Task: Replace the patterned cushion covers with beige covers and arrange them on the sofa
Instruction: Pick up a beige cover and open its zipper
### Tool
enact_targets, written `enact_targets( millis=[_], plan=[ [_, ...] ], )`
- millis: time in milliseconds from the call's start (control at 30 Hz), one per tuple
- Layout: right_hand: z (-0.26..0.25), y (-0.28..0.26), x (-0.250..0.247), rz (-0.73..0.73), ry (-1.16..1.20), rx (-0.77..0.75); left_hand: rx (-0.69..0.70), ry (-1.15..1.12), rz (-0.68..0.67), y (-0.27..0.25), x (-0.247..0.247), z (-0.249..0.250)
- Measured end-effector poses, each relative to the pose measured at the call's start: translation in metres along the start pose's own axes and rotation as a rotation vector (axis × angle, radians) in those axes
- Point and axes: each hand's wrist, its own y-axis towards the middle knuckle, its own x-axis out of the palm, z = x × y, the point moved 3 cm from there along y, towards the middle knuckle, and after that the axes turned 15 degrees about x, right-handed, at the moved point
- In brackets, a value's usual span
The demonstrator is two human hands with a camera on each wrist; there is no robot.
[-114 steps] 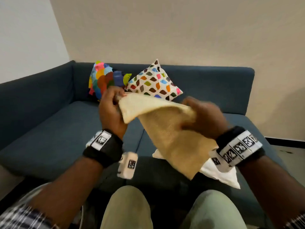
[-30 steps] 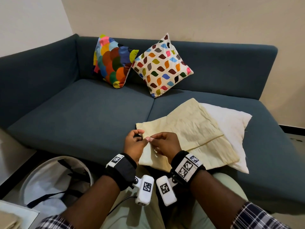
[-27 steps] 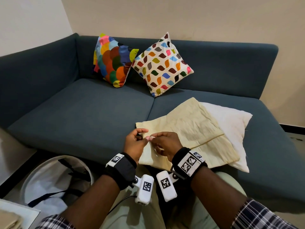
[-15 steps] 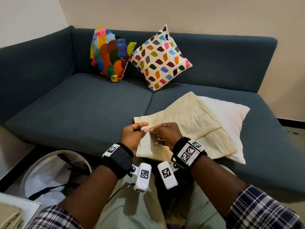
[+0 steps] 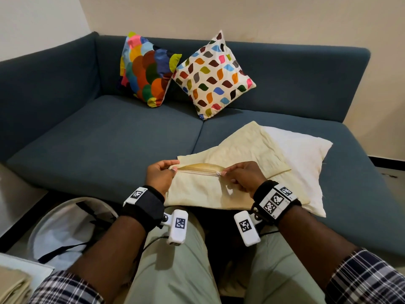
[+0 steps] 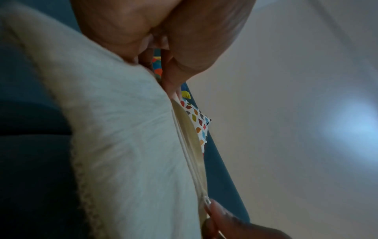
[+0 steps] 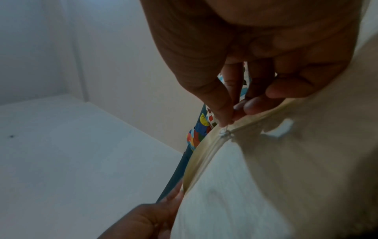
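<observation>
A beige cover (image 5: 238, 154) lies over a bare white cushion (image 5: 304, 154) on the blue sofa (image 5: 105, 139), its near edge hanging toward my knees. My left hand (image 5: 163, 175) pinches the cover's left corner (image 6: 159, 90) at the end of the zip. My right hand (image 5: 238, 175) pinches the zip slider (image 5: 218, 173) (image 7: 225, 133) about a hand's width to the right. Between the hands the zip gapes open (image 5: 197, 167). Two patterned cushions lean on the backrest: a scallop-patterned cushion (image 5: 146, 69) and a white leaf-patterned cushion (image 5: 213, 77).
A round white laundry basket (image 5: 65, 233) with dark straps stands on the floor at my left knee. Folded beige cloth (image 5: 13, 286) lies on a white surface at the bottom left. The sofa's left seat is bare blue fabric.
My hands were together at the cover's left corner; the right hand has since drawn the slider to the right, opening the zip. Before that the cover was held up in the air.
</observation>
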Motion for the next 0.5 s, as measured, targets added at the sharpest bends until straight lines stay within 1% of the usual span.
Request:
enact_targets(
  millis=[33, 67, 133, 167, 200, 267, 300, 333, 367, 500],
  plan=[
    [0.0, 0.0, -0.003, -0.001, -0.016, 0.007, 0.034, 0.072, 0.011, 0.001, -0.002, 0.001],
    [0.0, 0.001, -0.004, 0.0, -0.035, 0.012, 0.099, 0.195, 0.01, 0.001, -0.001, 0.004],
    [0.0, 0.002, -0.004, -0.001, -0.052, 0.017, 0.289, 0.522, -0.038, -0.002, 0.01, 0.015],
    [0.0, 0.002, -0.003, -0.005, -0.051, 0.017, 0.384, 0.656, -0.093, -0.006, 0.021, 0.023],
    [-0.001, 0.001, -0.001, -0.007, -0.048, 0.016, 0.454, 0.756, -0.178, -0.01, 0.033, 0.03],
    [-0.001, 0.0, 0.001, -0.001, -0.042, 0.005, 0.554, 0.938, -0.389, -0.019, 0.062, 0.042],
    [-0.002, -0.001, 0.002, 0.007, -0.039, -0.004, 0.584, 1.015, -0.469, -0.023, 0.075, 0.046],
    [-0.002, -0.001, 0.002, 0.013, -0.035, -0.013, 0.59, 1.06, -0.51, -0.025, 0.085, 0.048],
    [-0.002, -0.001, 0.002, 0.02, -0.033, -0.021, 0.571, 1.074, -0.523, -0.024, 0.091, 0.049],
    [0.002, 0.003, -0.005, 0.065, -0.071, -0.028, 0.39, 0.994, -0.558, -0.013, 0.095, 0.047]
  ],
)
